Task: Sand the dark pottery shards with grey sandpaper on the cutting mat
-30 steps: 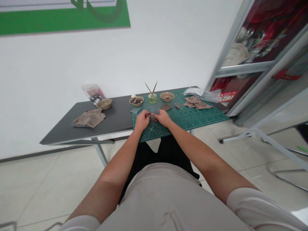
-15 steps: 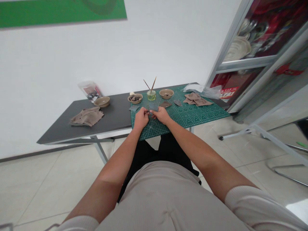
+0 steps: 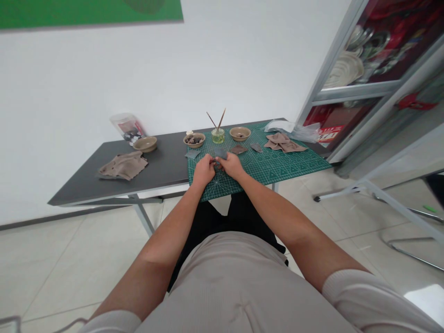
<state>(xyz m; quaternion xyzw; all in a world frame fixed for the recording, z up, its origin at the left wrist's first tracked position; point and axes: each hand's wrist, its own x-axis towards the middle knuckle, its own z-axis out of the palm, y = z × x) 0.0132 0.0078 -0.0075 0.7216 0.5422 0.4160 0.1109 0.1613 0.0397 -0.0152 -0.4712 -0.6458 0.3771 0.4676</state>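
Grey piece (image 3: 220,152) pinched by right hand (image 3: 233,165), left hand (image 3: 204,171) grip unclear, bare mat-edge (image 3: 294,169) rightward

Likely craft workroom: green gridded cutting mat (image 3: 277,162) on dark-topped table (image 3: 166,159), clear jar (image 3: 218,137) holding two thin sticks (image 3: 222,118), small bowl (image 3: 193,145) of dark lumps (image 3: 194,139), crumpled brown cloth (image 3: 284,144) on mat. Indoors: white wall (image 3: 215,69) with green panel (image 3: 90,13), pale tiled floor (image 3: 62,259), metal-framed glazed cabinet (image 3: 357,94).

Cannot see the grey piece (image 3: 220,151) whole behind the right hand (image 3: 233,166) (nor, beyond the grip, the cut-off green poster (image 3: 86,13)).
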